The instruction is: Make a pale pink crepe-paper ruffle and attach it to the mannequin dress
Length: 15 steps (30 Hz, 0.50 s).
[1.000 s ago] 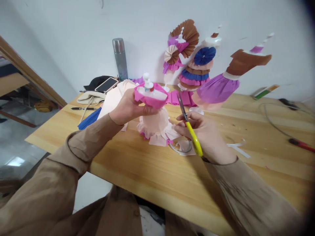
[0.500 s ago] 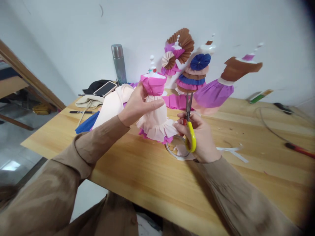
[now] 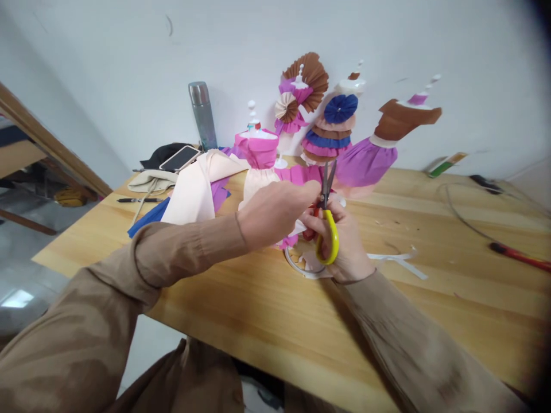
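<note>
A small mannequin in a pink and peach crepe-paper dress (image 3: 258, 158) stands upright on the wooden table (image 3: 413, 298). My left hand (image 3: 275, 212) is closed on the dress's lower hem, hiding most of the skirt. My right hand (image 3: 342, 244) grips yellow-handled scissors (image 3: 326, 218), blades pointing up, right beside the left hand's fingertips. A white tape roll (image 3: 303, 267) lies on the table under both hands.
Three finished paper-dress mannequins (image 3: 331, 123) stand at the back by the wall. Peach, purple and blue crepe paper (image 3: 193, 192), a phone (image 3: 178, 158), a steel flask (image 3: 201, 115) and a pen lie left. A red-handled tool (image 3: 519, 256) and a cable lie right.
The dress figure went from tilted in my left hand to standing upright on the table. My left hand slid from its bodice down to the hem, meeting the scissors hand.
</note>
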Each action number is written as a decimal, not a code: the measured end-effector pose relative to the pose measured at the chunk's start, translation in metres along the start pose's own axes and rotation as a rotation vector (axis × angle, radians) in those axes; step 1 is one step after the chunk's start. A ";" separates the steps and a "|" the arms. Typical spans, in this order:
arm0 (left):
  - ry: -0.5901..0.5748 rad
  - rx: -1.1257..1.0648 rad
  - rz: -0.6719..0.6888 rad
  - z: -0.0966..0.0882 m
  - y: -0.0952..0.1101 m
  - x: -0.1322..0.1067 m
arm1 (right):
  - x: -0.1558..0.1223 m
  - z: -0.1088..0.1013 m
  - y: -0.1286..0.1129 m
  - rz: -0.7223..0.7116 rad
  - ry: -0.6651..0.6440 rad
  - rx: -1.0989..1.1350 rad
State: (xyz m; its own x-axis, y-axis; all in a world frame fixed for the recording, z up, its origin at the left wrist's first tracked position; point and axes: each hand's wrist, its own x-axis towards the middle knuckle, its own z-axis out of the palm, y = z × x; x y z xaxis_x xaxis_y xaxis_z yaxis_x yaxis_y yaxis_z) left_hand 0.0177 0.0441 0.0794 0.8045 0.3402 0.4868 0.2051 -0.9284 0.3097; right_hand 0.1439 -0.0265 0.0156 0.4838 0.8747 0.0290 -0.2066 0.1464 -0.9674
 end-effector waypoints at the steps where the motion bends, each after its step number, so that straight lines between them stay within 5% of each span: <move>1: -0.086 0.068 -0.012 0.002 0.001 0.006 | 0.000 0.000 0.001 0.010 0.006 0.019; 6: -0.327 0.216 -0.065 0.003 0.010 0.018 | -0.001 -0.001 0.004 0.004 0.007 0.063; 15: -0.241 0.302 -0.020 0.007 -0.003 0.006 | 0.000 -0.003 0.004 -0.051 0.016 0.020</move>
State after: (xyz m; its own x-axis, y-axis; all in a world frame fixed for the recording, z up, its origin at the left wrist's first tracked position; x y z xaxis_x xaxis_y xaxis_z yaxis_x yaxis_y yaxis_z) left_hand 0.0259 0.0476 0.0753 0.8994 0.3468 0.2662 0.3478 -0.9365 0.0449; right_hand 0.1454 -0.0275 0.0116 0.5074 0.8585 0.0739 -0.1985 0.1999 -0.9595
